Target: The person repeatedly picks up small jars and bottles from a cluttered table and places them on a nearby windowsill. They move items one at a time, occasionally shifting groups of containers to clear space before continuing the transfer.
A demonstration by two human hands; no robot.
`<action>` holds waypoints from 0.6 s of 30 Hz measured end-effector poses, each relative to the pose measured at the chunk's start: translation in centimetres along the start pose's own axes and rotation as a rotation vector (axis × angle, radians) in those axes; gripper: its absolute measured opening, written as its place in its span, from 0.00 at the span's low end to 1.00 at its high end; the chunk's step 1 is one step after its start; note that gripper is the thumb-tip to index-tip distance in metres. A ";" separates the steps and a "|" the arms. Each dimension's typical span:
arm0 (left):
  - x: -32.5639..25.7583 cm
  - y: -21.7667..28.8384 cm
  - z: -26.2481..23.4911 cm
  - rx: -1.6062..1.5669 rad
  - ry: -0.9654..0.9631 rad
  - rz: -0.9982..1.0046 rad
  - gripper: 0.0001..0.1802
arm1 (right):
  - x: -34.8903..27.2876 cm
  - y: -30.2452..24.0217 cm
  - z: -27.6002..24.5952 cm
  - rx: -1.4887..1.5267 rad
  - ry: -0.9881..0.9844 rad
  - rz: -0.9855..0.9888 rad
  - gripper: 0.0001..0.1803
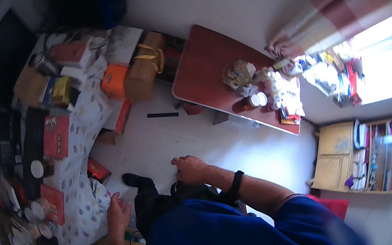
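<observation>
My left hand (118, 214) is open with its fingers apart and nothing visible in it. It is beside the hanging edge of a white patterned tablecloth (74, 182). In front of my body, my right hand (192, 170) is closed, fingers curled down over dark material near my legs. Whatever it may hold is hidden beneath it. One dark shoe (137, 179) shows on the floor between the two hands. Against the cloth, near the left hand, stands a red box (98, 170).
A red-brown table (202, 64) ahead carries jars (253, 102) and a plastic bag (239, 75). Cluttered boxes, including a red one (57, 137), cover the left table. An orange box (115, 81), a brown carton (145, 71) and a black strip (162, 114) lie beyond. A wooden cabinet (334, 156) stands right.
</observation>
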State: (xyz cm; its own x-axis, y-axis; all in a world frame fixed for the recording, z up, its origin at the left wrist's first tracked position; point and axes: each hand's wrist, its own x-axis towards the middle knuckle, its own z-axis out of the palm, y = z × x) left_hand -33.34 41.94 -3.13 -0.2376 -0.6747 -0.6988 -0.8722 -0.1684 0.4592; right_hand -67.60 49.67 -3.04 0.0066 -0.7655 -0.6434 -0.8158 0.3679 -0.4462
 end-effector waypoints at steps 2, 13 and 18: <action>-0.4 3.6 2.2 -0.030 0.024 -0.003 0.33 | -3.1 5.0 0.3 0.042 0.034 0.055 0.28; 0.9 18.7 17.6 -0.014 -0.218 0.446 0.32 | -18.4 25.0 6.6 0.205 0.179 0.293 0.28; 3.6 22.7 20.4 0.038 -0.353 0.437 0.31 | -19.8 28.0 10.2 0.361 0.206 0.395 0.28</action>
State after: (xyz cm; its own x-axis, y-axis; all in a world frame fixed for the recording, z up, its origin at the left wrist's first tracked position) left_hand -62.67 50.35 -6.38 -0.7035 -0.3933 -0.5920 -0.6736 0.1034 0.7318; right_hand -84.68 80.50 -9.18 -0.4010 -0.6070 -0.6861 -0.4838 0.7763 -0.4041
